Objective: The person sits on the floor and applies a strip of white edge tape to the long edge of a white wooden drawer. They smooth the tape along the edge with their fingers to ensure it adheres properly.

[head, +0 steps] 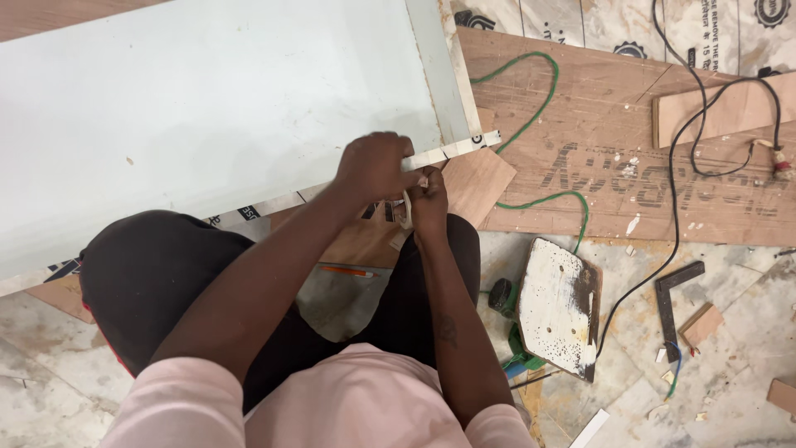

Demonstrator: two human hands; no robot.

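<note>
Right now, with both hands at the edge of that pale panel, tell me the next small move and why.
Probably keep the left hand pressed on the panel's edge and draw the thin pale strip in the right hand a little further along. The strip looks only partly freed beside the pressing hand, and both hands sit close together near the corner of the pale panel. What the strip is cannot be told.

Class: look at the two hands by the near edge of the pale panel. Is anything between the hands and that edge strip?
Nothing visible. The left hand rests on the panel's edge strip; the right hand pinches a strip end just below it.
</note>
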